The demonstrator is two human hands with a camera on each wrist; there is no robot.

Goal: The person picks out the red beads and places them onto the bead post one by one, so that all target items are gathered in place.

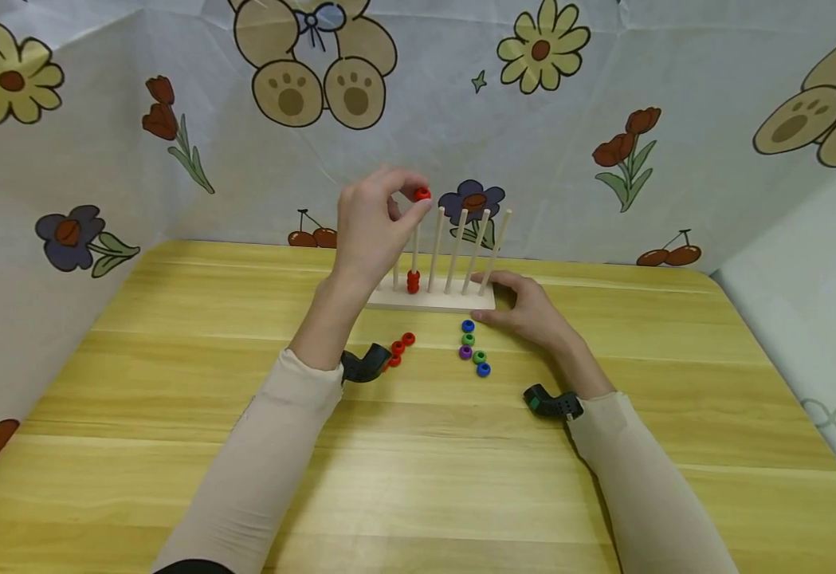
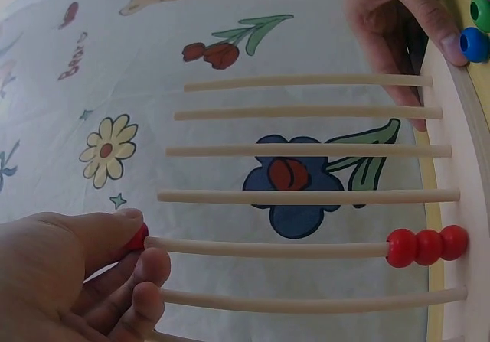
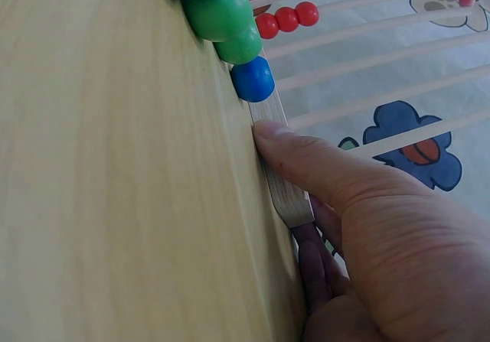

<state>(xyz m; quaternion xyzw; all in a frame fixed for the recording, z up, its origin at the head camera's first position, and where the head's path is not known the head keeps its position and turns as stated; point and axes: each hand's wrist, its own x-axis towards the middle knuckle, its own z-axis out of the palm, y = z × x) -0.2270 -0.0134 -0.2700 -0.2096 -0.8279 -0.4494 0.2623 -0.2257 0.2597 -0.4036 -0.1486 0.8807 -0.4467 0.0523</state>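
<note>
Right at the tip of a wooden peg (image 2: pixel 268 249), the left hand (image 1: pixel 374 223) has its grip pinched on a red bead (image 1: pixel 422 194); can't tell if it's threaded. Three stacked red beads (image 1: pixel 414 282) sit at that peg's bottom. The right hand (image 1: pixel 525 307) has its grip clamped round the right end of the wooden base (image 1: pixel 432 301). Blue beads (image 1: pixel 468 326), green beads (image 1: pixel 469 340), a purple bead (image 1: pixel 466 351) on the table (image 1: pixel 418 478) in front, loose red beads (image 1: pixel 398 347) further left.

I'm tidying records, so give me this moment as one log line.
left hand: pinches red bead at peg tip | right hand: grips base | on peg: three red beads, at bottom | on table: loose beads
</note>
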